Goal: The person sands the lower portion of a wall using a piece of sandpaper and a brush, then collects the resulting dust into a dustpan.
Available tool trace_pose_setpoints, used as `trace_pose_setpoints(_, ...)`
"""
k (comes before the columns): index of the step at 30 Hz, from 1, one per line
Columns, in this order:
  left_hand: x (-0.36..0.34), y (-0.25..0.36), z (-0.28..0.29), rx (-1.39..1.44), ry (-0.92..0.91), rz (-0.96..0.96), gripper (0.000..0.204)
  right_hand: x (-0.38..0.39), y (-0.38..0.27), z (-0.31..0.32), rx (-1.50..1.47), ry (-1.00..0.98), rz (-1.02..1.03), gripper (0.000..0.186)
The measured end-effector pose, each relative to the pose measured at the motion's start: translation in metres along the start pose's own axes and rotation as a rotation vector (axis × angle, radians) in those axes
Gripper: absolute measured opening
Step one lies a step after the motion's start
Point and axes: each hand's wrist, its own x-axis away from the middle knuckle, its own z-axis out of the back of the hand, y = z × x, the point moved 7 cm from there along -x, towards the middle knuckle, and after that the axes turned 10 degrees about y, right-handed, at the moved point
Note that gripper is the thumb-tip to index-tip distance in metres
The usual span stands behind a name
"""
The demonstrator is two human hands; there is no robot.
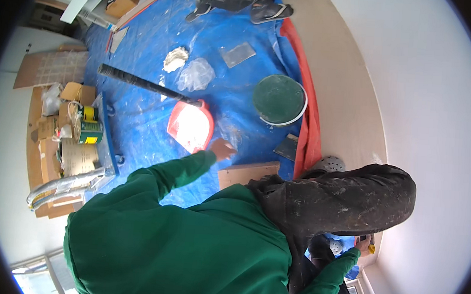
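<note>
My left hand [223, 149] is stretched out over the blue sheet, beside the lower edge of a red dustpan [208, 124]. Its fingers look loosely apart, and I see nothing in them. White powder or debris lies in the dustpan, whose long black handle [141, 82] points to the far left. Low on the right, past my bent leg, my right hand [363, 243] is closed around a small dark and yellow tool [371, 248] near the foot of the wall. The tool's exact kind is too small to make out.
A dark green bucket [278, 100] stands right of the dustpan. A clear plastic bag [197, 74], a white heap [175, 59] and flat tiles [238, 55] lie beyond. Another person's sandalled feet [271, 12] are at the far edge. A loaded blue cart [108, 138] stands left; a white wall [414, 88] rises right.
</note>
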Motion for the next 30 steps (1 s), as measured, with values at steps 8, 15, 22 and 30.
trace_pose_setpoints(8,0.079,-0.094,0.308,0.263,0.860,0.051,0.066,-0.013,0.013,-0.007,0.284,0.089,0.134,0.023)
trace_pose_setpoints(15,0.073,0.051,0.334,0.181,0.861,-0.289,0.041,0.032,-0.016,-0.011,0.028,-0.004,0.017,0.030)
trace_pose_setpoints(22,0.080,0.119,0.380,0.196,0.787,-0.271,0.020,0.021,-0.010,0.002,0.185,0.069,0.151,0.033)
trace_pose_setpoints(30,0.197,0.279,0.509,0.016,1.102,-0.324,0.040,0.045,-0.022,-0.003,0.086,0.038,0.082,0.033)
